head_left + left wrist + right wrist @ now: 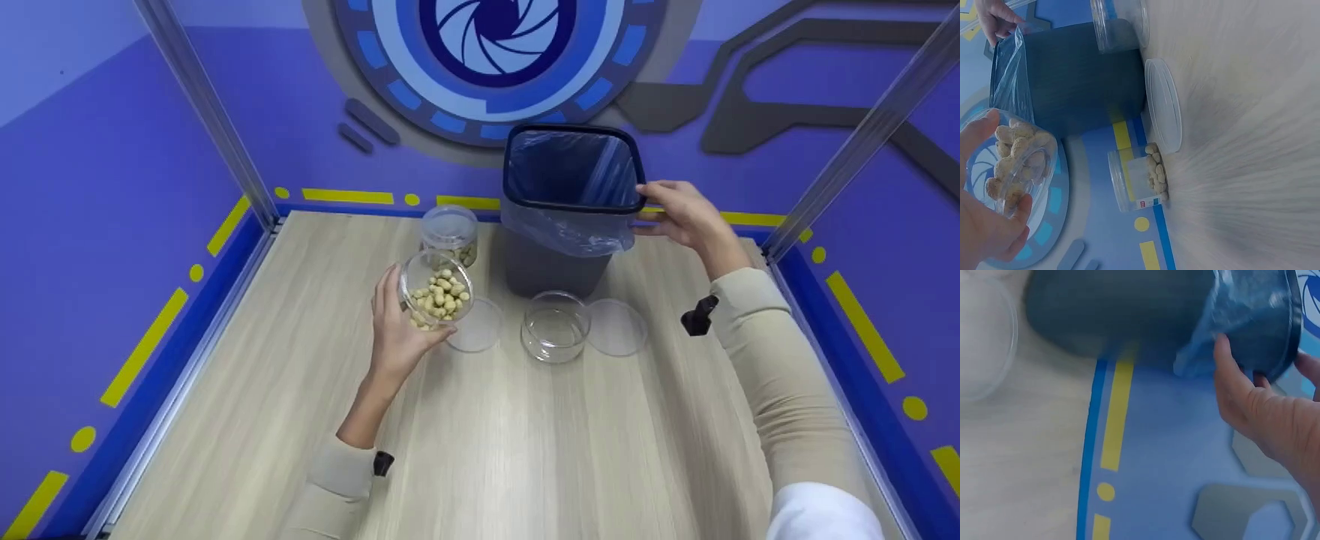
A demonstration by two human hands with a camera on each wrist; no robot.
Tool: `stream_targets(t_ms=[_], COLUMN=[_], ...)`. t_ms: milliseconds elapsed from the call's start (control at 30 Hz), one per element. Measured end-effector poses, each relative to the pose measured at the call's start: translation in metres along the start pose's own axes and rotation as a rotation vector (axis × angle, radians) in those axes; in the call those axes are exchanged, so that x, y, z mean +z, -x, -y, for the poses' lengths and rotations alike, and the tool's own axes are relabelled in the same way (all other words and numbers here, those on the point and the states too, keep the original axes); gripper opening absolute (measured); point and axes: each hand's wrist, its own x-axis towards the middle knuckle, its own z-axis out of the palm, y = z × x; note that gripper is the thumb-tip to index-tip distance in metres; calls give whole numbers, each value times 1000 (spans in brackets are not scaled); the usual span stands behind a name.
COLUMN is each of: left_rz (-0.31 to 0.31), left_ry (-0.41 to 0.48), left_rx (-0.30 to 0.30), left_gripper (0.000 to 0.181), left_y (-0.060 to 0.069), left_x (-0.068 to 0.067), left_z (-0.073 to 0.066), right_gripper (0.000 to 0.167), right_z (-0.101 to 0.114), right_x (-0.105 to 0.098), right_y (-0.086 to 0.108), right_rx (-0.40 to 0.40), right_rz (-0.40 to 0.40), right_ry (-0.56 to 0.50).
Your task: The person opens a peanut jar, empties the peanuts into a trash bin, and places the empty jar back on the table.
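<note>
A clear round jar [420, 279] with peanuts [441, 298] in it is tilted above the table, gripped by the left hand [397, 330]. In the left wrist view the thumb and fingers [1023, 211] curl round this jar [1044, 147]. On the right, the right hand [686, 221] holds the rim of a grey bin [559, 262] lined with a clear bag [577, 229]. The right wrist view has the right hand [1266, 405] at the bin's [1123, 309] rim, fingers against the bag [1202, 349].
Behind the left hand stands another clear jar [450, 232] with peanuts at its bottom. An open clear container [555, 330] is in front of the bin, with one round lid [478, 327] to its left and another lid [619, 328] to its right.
</note>
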Motion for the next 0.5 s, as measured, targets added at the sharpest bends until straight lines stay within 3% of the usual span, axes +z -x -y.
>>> stream_targets(t_ms=[333,500], left_rz=[13,32], left_ry=[-5,-11], left_rx=[-11,22], left_gripper=[127,126], left_y=[-3,-12], left_x=[1,3], left_z=[-2,-9], right_gripper=[63,62], right_z=[-10,-13], right_x=[-2,-3], right_y=[-5,-5], right_rx=[3,0], right_rz=[0,-10], right_ry=[-107,-133])
